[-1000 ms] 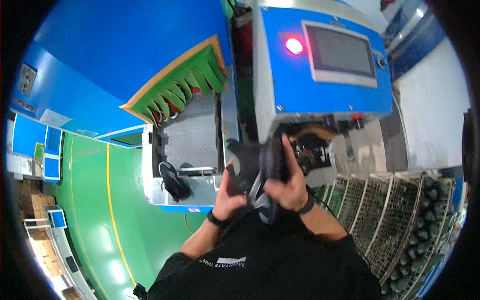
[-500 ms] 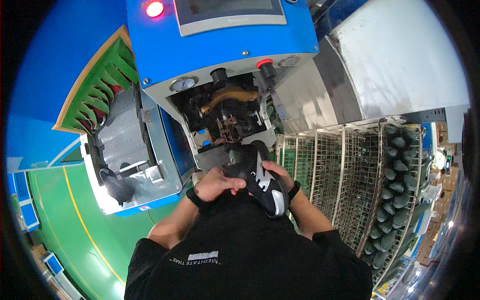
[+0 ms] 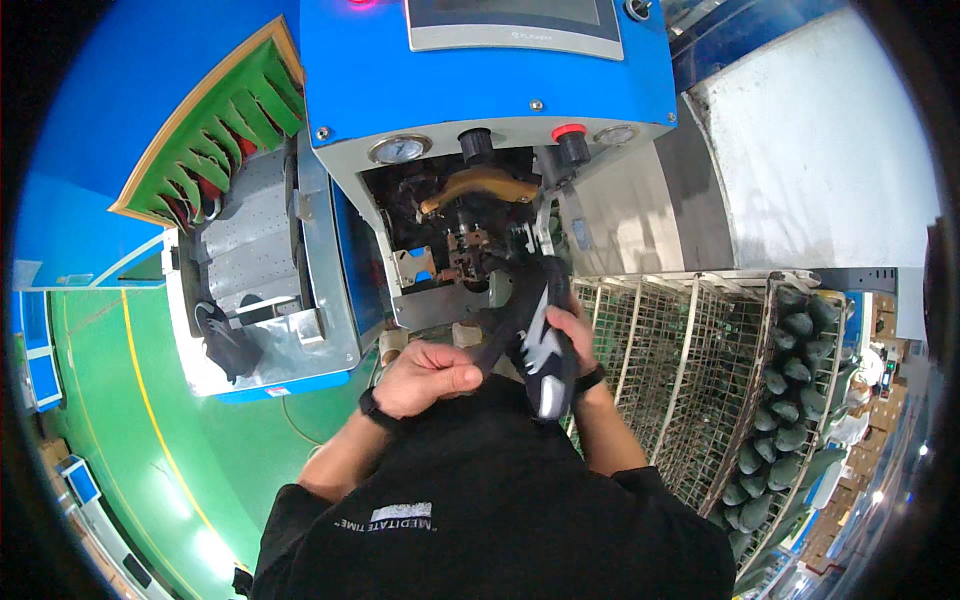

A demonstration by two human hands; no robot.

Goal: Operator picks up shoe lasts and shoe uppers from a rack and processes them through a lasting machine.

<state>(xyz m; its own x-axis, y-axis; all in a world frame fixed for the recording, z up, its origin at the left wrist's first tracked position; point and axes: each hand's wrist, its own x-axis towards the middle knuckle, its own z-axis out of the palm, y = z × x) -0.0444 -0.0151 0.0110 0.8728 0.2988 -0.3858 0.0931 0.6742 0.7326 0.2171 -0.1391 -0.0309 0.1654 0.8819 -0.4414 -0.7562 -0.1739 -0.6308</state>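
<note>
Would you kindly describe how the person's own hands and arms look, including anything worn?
The left hand and right hand are gloveless, each wrist wearing a black wristband. Both forearms are bare below the short sleeves of a black T-shirt with a white printed block and lettering.

A: Bright light, and white glare streaks the green floor point(image 3: 205, 440)!
B: Deep shadow, though, under the blue control cabinet point(image 3: 480, 85).
A: Look at the wire rack point(image 3: 676, 370) bowing toward the fisheye's blackened rim!
B: And the black-and-silver sneaker point(image 3: 545, 345), soft at its darker end.
</note>
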